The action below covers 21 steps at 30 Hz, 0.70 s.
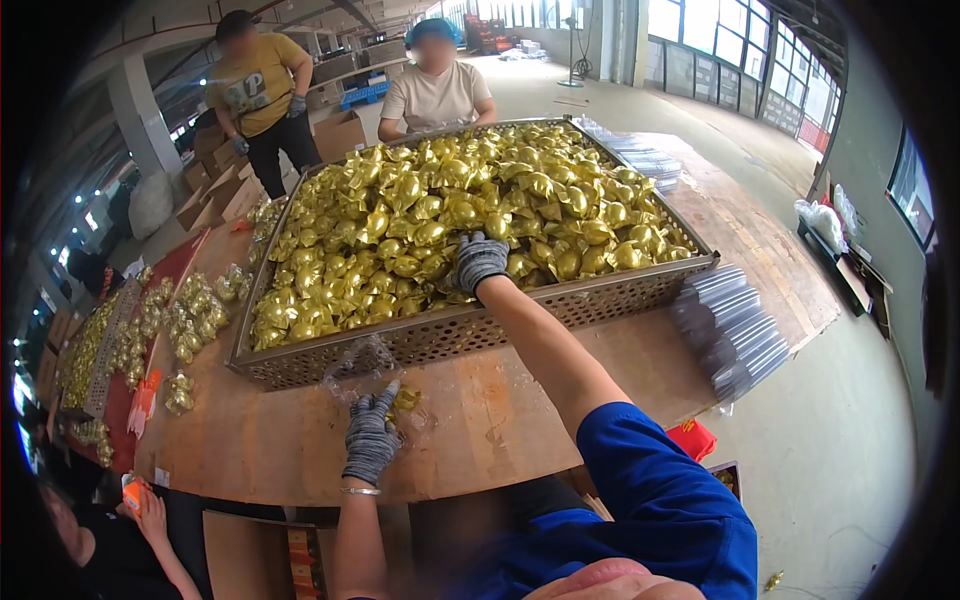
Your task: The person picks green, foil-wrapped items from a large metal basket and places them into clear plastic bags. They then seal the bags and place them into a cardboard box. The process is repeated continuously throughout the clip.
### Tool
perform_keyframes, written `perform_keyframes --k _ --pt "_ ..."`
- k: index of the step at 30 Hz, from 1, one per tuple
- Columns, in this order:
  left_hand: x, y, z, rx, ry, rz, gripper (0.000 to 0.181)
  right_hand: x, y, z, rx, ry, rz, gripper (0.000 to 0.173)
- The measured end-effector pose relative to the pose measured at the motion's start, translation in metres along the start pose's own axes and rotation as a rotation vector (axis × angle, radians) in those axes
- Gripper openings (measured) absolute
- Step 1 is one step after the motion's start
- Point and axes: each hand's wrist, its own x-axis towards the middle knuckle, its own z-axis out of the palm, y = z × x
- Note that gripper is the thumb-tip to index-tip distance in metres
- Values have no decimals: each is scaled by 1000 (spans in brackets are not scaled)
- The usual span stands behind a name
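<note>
My right hand (481, 262), in a grey knitted glove, reaches over the near wall of a perforated metal tray (450, 341). Its fingers are down among gold foil-wrapped balls (420, 217) heaped in the tray; whether they grip one is hidden. My left hand (370, 439), gloved alike, is low on the wooden table (502, 427) before the tray. It holds a thin clear plastic package (367, 358), whose outline is hard to make out. A gold-wrapped piece (406, 398) shows beside its fingertips, within or against the plastic.
Stacked clear plastic packages (731, 330) lie right of the tray, with another stack (637, 154) farther back. Filled packs (195, 311) lie at left. A person (435, 90) sits opposite; another (259, 90) stands behind. At lower left, a person's hand (150, 514) holds an orange object.
</note>
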Motion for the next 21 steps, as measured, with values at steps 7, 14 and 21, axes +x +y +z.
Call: perform_keyframes --k 7,14,21 --pt "-1 0 8 51 90 52 75 16 4 5 51 48 -68 66" --pt "0 1 8 26 81 16 73 7 10 3 343 -24 -142 66" --pt "3 7 14 21 122 5 73 15 15 15 402 -37 -257 71"
